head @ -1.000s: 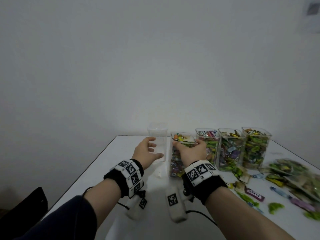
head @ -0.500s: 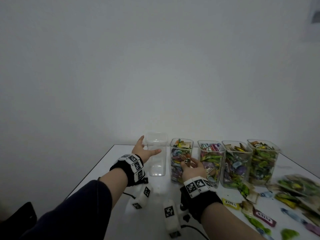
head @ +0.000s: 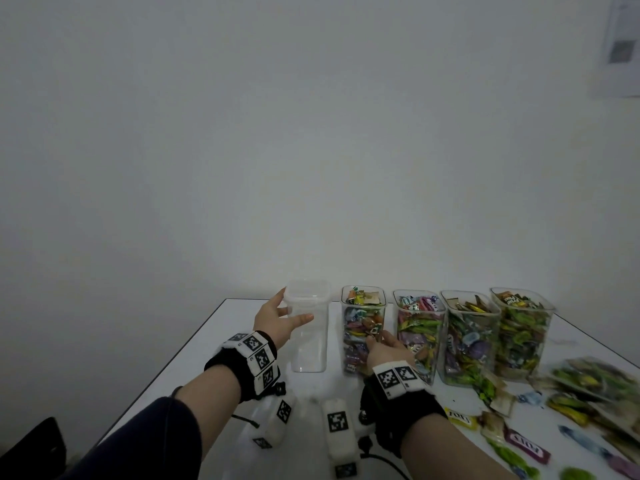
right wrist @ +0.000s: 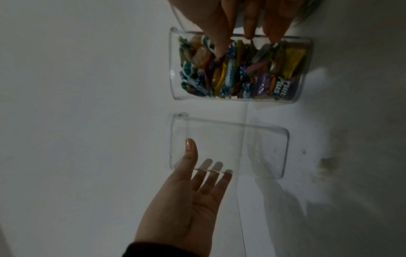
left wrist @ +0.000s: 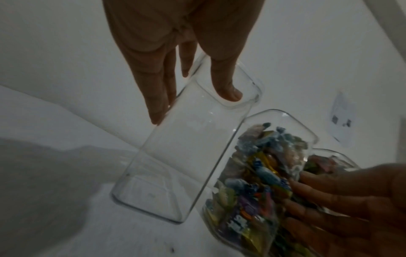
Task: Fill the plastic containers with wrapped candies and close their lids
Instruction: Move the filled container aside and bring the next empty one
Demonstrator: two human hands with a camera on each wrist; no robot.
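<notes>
Neither hand has a closed grip that I can confirm: my left hand (head: 277, 323) lies spread at the upper part of the empty container (head: 309, 327), thumb across its near face and fingers along its left side, and whether they press or merely flank it I cannot tell; my right hand (head: 386, 349) lies with straight fingers against the near wall of the first filled container (head: 363, 329), below centre of the frame. Half a second ago the left hand was already at the empty container and the right was on the same filled one, so contact is unchanged; a second ago the left was short of the container and the right sat at the filled rim. The left wrist view places the thumb (left wrist: 226, 83) over the empty container's mouth and the fingers down its outer wall. Four filled containers stand in a row toward the right of the frame, none visibly lidded; I see no lids. Loose candies (head: 588, 386) lie at lower right on the table (head: 194, 362). My judgement: the empty container is being steadied or positioned for filling, and lidding remains outstanding for all.
</notes>
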